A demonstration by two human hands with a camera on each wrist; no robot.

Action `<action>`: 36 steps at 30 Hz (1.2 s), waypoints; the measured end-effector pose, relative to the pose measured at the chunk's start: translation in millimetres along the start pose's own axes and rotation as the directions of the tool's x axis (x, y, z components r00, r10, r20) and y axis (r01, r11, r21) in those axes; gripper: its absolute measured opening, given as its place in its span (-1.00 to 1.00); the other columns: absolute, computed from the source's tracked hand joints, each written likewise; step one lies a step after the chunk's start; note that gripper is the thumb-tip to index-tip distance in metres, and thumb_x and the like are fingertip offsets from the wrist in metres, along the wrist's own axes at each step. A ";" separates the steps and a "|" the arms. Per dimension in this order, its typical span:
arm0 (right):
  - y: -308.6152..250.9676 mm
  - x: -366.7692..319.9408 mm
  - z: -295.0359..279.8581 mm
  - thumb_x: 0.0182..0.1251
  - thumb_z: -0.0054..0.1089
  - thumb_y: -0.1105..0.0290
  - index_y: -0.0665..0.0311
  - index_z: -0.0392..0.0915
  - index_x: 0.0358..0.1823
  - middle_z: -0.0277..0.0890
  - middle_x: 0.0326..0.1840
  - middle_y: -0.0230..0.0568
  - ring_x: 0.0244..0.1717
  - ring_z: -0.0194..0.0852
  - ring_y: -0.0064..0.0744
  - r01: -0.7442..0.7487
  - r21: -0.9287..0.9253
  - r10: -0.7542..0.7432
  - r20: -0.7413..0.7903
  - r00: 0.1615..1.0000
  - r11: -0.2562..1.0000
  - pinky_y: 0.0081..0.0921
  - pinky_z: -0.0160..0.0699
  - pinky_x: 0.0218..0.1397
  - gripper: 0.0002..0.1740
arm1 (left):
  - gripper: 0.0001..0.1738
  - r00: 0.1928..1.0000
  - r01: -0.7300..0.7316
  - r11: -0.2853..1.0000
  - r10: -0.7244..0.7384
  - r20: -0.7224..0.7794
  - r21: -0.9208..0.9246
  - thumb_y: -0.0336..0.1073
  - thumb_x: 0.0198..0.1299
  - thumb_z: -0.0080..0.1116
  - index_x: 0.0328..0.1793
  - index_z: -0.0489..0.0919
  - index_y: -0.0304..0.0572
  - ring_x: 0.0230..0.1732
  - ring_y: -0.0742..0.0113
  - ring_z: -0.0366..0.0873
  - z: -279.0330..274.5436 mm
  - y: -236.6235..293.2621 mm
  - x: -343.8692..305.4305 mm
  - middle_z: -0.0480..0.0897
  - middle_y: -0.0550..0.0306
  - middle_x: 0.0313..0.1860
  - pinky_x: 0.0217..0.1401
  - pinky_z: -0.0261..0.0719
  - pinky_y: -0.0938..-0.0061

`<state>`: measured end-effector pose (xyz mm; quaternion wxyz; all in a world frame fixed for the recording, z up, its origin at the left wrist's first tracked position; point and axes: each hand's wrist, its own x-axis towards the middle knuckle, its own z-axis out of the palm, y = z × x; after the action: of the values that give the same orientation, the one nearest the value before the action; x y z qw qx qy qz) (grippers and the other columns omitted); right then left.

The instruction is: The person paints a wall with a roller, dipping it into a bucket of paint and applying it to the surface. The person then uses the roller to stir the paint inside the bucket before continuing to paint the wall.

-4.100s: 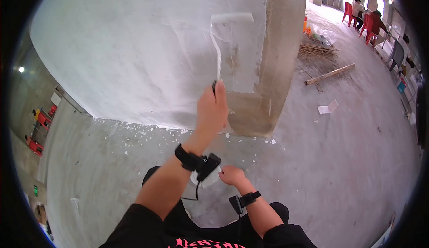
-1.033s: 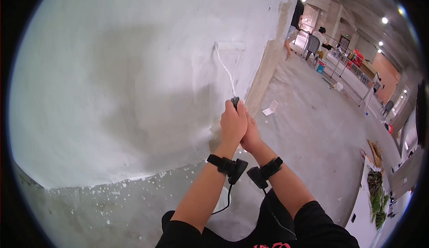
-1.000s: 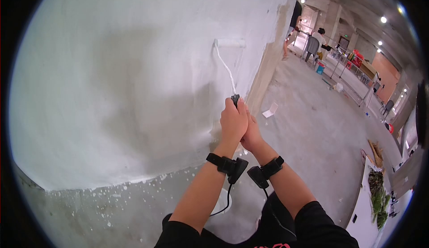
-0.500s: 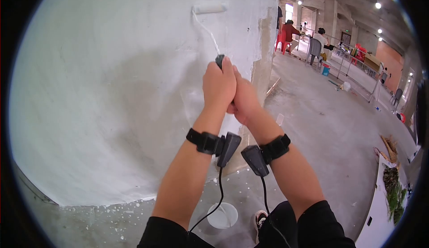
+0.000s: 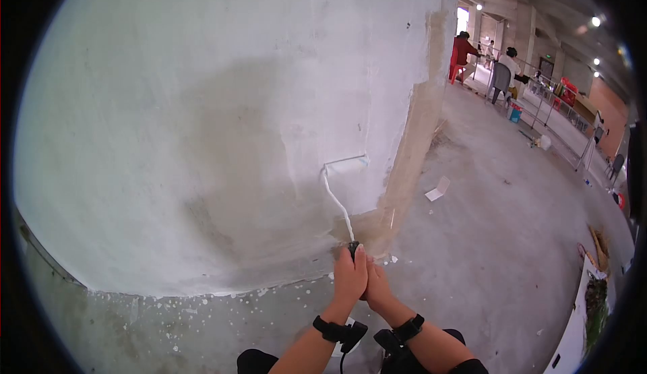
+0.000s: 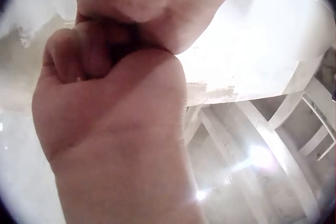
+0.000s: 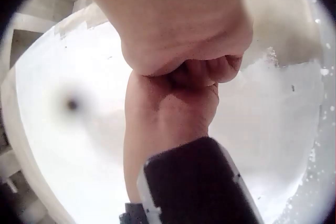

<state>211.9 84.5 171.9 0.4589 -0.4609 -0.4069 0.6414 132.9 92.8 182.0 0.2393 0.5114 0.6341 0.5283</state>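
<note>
In the head view a paint roller (image 5: pixel 346 163) lies against the white-coated wall (image 5: pixel 323 50), low near its right-hand corner. Its bent, paint-covered rod (image 5: pixel 337 200) runs down to a dark handle (image 5: pixel 353 245). My left hand (image 5: pixel 350 281) grips that handle with the thumb along its top. Pressed up beside it, my right hand (image 5: pixel 379 285) curls round the lower handle, most of which the hands hide. Both wrist views show the curled fingers of the left hand (image 6: pixel 115 92) and right hand (image 7: pixel 184 40) packed together.
A bare brown strip (image 5: pixel 412 131) edges the wall's corner. White spots dot the floor (image 5: pixel 472 239) along its base. A white bucket (image 5: pixel 339 348) is partly hidden behind my left wrist. Folded card (image 5: pixel 438 189) lies to the right; people sit on chairs (image 5: pixel 500 77) farther back.
The roller has gone up the wall, then down to a lower spot, with both hands following. Earliest, only the left hand held it, while the right was near the bucket.
</note>
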 end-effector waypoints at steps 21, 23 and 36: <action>109.6 -1.4 4.2 0.59 -0.30 0.16 0.45 0.54 0.03 0.58 0.03 0.08 0.06 0.54 0.00 0.104 -0.269 -0.105 0.010 0.994 0.957 -0.29 0.41 0.18 -0.50 | -0.62 0.981 0.193 0.946 -0.177 0.082 -0.259 -0.07 0.44 -0.07 -0.21 0.47 -0.30 -0.33 -0.02 0.58 -1.9 -111.7 -44.0 0.58 -0.11 -0.41 -0.21 0.51 0.23; 107.0 4.5 10.9 0.59 -0.30 0.15 0.43 0.54 0.04 0.58 0.03 0.08 0.06 0.54 -0.01 0.106 -0.246 -0.106 0.013 0.994 0.963 -0.30 0.41 0.18 -0.49 | -0.63 0.998 0.067 0.988 -0.067 0.004 -0.141 -0.07 0.44 -0.06 -0.19 0.48 -0.29 -0.33 0.00 0.60 -8.4 -104.0 -36.4 0.60 -0.10 -0.41 -0.23 0.51 0.21; -108.6 2.5 87.1 0.57 -0.16 0.01 0.37 0.59 -0.17 0.44 -0.58 -0.41 -0.60 0.32 -0.64 0.326 0.157 -0.323 -0.047 0.945 0.932 -0.60 0.22 -0.61 -0.47 | -0.61 0.948 -0.284 0.948 0.254 -0.190 -0.146 -0.09 0.46 -0.09 -0.23 0.48 -0.33 -0.40 0.13 0.52 -74.2 98.1 63.1 0.54 -0.07 -0.46 -0.27 0.48 0.24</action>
<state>150.7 105.2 295.2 0.5985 -0.3551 -0.4191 0.5831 86.2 110.2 310.9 0.1531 0.5242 0.5284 0.6501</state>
